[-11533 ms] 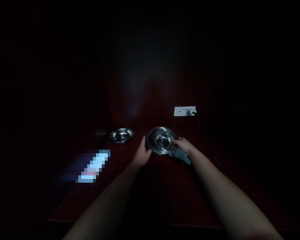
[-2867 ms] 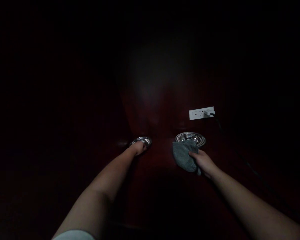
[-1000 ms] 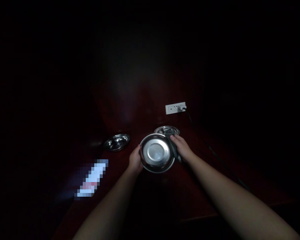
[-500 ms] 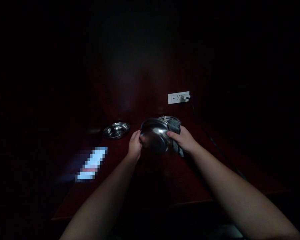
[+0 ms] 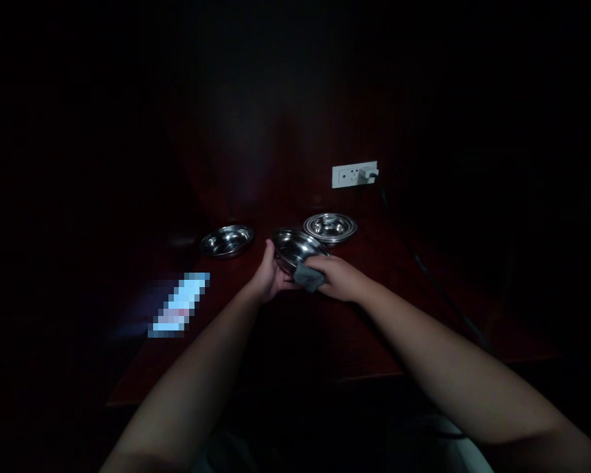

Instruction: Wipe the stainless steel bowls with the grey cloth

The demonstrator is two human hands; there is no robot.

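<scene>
The fingers of our left hand (image 5: 268,279) are spread around a shiny metal bowl (image 5: 295,246), the thumb raised by its left side and the other fingers reaching beneath it. The fingers of our right hand (image 5: 339,276) are closed on a grey-green cloth (image 5: 308,277), which we hold against the near side of the bowl, the thumb lying at the rim. The bowl sits between our two hands, its hollow facing up and its rim sloping down to the right. Just behind it and to the right, we see a stack of bowls (image 5: 329,226) on the dark red desk (image 5: 325,341), the rims nested one inside another. A second bowl (image 5: 226,241) rests on the desk to the left, hollow up and apart from our hands. Nearer to us on that side is a bright pixelated patch (image 5: 180,307), too blurred for us to name. Beyond the desk, a white socket (image 5: 347,175) shows on the wall (image 5: 276,144) with a plug (image 5: 368,173) in it, and a dark cable (image 5: 423,266) trails down to the right.
</scene>
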